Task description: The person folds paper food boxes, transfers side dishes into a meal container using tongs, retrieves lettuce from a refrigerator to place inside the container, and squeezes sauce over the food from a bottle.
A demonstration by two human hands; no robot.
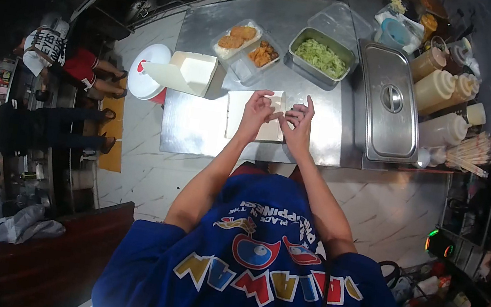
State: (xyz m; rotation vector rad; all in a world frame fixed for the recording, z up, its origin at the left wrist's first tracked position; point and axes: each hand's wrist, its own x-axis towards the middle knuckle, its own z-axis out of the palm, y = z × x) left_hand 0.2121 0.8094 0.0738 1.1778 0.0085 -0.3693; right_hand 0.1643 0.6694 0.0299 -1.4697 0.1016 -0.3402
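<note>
The white carton (239, 110) lies on the steel desk (191, 139), nearer the person than the metal tub (339, 80) of shredded greens (320, 58) and left of it. It looks like thin, smooth card – light, stiff in its flat panels, likely to crease if squeezed, best taken by its outer edges. The left hand (253, 120) and right hand (298, 129) meet over its right part, fingers bent and partly spread; whether any pinch the card, I cannot tell. Left of the tub, a clear plastic tray (246, 71) holds crumbly-coated pieces (237, 37) – probably flimsy once lifted. Farther left stands an open, boxy carton (195, 77); right of the tub, a hard, shiny lid (387, 114).
</note>
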